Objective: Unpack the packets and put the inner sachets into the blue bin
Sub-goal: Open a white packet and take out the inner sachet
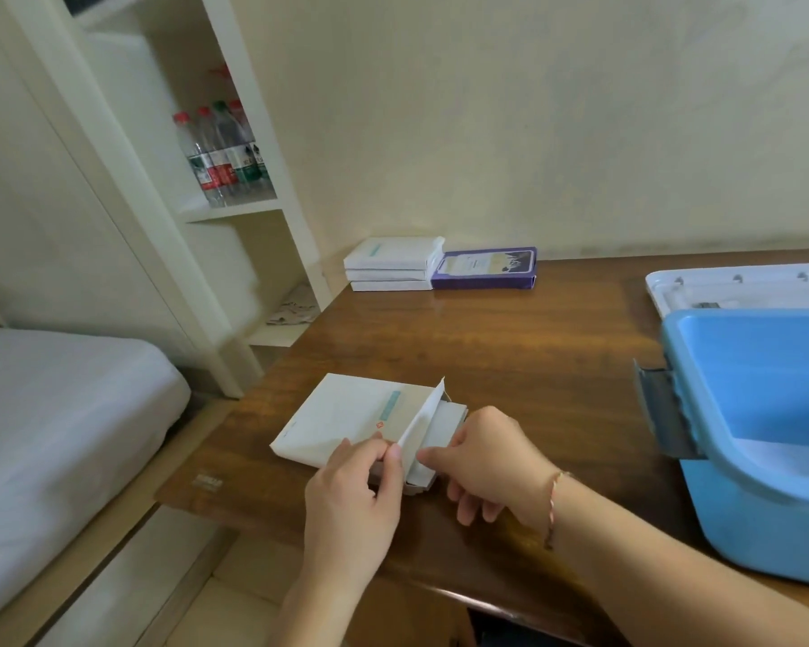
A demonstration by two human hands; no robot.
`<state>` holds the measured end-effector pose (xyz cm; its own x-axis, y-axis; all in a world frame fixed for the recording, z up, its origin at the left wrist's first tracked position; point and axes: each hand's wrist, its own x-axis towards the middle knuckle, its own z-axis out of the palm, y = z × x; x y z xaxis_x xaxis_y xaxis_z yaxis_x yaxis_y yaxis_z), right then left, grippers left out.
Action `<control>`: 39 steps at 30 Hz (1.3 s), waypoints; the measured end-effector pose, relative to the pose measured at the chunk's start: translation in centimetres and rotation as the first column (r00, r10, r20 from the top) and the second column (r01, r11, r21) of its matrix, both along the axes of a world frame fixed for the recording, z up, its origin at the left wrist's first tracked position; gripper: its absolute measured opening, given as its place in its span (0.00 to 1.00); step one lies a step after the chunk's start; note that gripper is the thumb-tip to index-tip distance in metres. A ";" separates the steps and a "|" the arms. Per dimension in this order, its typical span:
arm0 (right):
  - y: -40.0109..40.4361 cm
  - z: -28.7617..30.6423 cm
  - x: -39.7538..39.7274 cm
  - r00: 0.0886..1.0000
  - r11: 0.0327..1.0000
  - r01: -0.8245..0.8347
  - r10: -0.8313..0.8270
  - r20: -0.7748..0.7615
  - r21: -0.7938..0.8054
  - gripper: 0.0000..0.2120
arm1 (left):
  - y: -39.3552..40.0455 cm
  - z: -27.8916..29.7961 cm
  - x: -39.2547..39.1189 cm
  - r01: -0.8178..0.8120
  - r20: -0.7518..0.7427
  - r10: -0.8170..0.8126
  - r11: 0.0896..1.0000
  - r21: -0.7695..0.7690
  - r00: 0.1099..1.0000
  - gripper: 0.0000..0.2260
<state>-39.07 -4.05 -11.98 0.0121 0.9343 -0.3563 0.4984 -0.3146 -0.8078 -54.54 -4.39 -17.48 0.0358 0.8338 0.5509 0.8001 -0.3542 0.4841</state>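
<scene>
Left hand (pixel 351 497) thumb and fingers pinching open end flap (pixel 423 415) of white packet (pixel 346 420), holding it raised. Right hand (pixel 484 464) fingertips pinching inner sachets (pixel 444 424) sticking out of packet mouth, other fingers curling under. Packet lying flat on wooden table (pixel 510 347) near front edge. Blue bin (pixel 739 413) sitting open at right, well apart. Stack of white packets (pixel 391 266) waiting at far edge, touching purple box (pixel 486 268).

glossy wooden table (pixel 510 338), matt paper packet (pixel 346 422), smooth plastic bin (pixel 739 459)
</scene>
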 end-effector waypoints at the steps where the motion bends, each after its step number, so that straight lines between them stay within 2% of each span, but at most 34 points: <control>1: 0.2 -0.2 -0.1 1.000 1.000 -0.001 0.001 -0.004 -0.015 0.11 | -0.1 -0.1 0.0 0.000 0.004 0.000 1.000 0.012 1.000 0.07; 12: -0.2 -0.2 0.6 0.995 0.988 0.086 -0.093 -0.043 -0.128 0.08 | 0.3 -0.6 -0.2 0.011 0.054 -0.014 0.998 0.054 0.998 0.04; 18: -2.7 -0.5 2.8 0.975 0.987 0.140 -0.152 -0.159 -0.082 0.06 | 0.6 -0.6 -0.3 0.015 0.126 -0.017 1.000 0.021 0.992 0.02; 22: -3.4 -0.1 3.0 0.974 0.984 0.177 -0.179 -0.141 -0.030 0.04 | 0.6 0.3 -0.2 0.052 0.110 -0.043 0.995 -0.086 0.993 0.07; 24: -4.2 0.2 3.4 0.978 0.980 0.198 -0.195 -0.074 0.035 0.03 | 0.5 1.1 -0.1 0.072 0.047 -0.066 0.988 -0.136 0.997 0.05; 26: -5.3 0.7 4.0 0.977 0.964 0.212 -0.213 -0.011 0.161 0.05 | 0.5 2.7 0.4 0.072 -0.067 -0.079 0.992 -0.103 0.995 0.10; 28: -6.6 1.7 4.4 0.978 0.937 0.192 -0.206 0.019 0.291 0.06 | 0.9 5.2 1.9 0.147 -0.100 -0.158 0.984 -0.102 0.982 0.19; 30: -7.6 2.3 4.9 0.978 0.905 0.145 -0.193 0.081 0.400 0.08 | 2.0 8.0 3.8 0.283 -0.029 -0.299 0.927 -0.247 0.954 0.27; 32: -8.3 3.1 5.3 0.969 0.865 0.097 -0.194 0.150 0.493 0.10 | 3.6 9.9 5.0 0.402 0.040 -0.421 0.829 -0.390 0.906 0.32; 35: -9.3 4.0 5.8 0.954 0.781 0.036 -0.213 0.212 0.624 0.09 | 5.5 11.0 5.5 0.602 0.157 -0.614 0.634 -0.486 0.774 0.27; 37: -9.9 4.4 6.2 0.960 0.756 0.038 -0.208 0.185 0.653 0.07 | 5.8 11.3 5.7 0.688 0.271 -0.662 0.518 -0.508 0.699 0.25; 39: -10.4 4.7 6.4 0.973 0.727 0.063 -0.197 0.120 0.683 0.04 | 5.9 11.5 6.1 0.724 0.314 -0.688 0.450 -0.523 0.654 0.22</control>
<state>-32.65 -14.44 -7.26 0.1494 0.9115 0.3831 0.6443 0.2042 -0.7370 -48.43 1.48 -5.94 0.7475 0.6642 0.0117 0.3727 -0.4339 0.8202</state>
